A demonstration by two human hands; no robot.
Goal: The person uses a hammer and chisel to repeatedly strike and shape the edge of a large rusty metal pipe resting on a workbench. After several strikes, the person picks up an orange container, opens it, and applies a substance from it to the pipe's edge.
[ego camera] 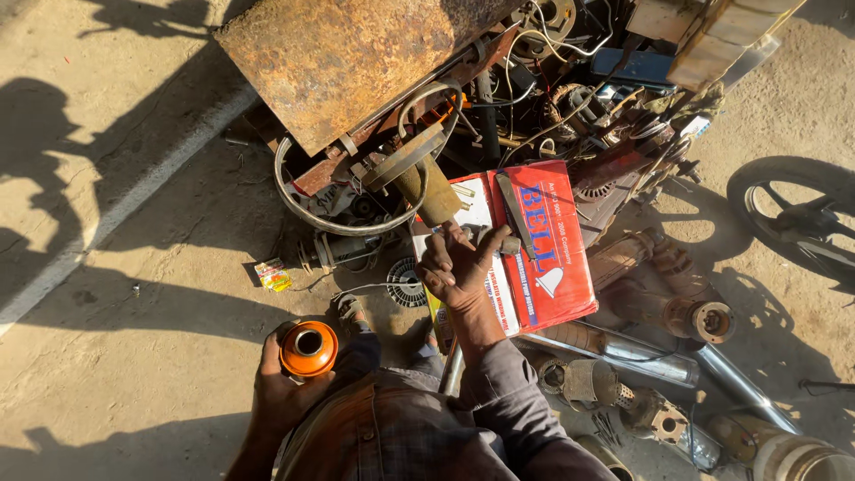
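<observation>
Sunlight falling hard on a heap of scrap motor parts, with a red and white cardboard box lying flat in the middle as landmark. Gripping an orange spool-like part, hollow end up, in the left hand, fingers curled shut around its body, well to the lower left of the box and clear of the pile. Resting the right hand on the box's left edge, fingers closed around a small dark item too hidden to name. Lying on top of the box: a flat metal file. Leaning above and left of the box: a rusty metal sheet and a wire hoop. Sitting just left of the box: a ribbed fan disc. Lying to the right and below: rusted pump housings and a steel pipe.

Judging progress: orange part already picked out and in hand; nothing yet fitted to it, heap largely unsorted.
</observation>
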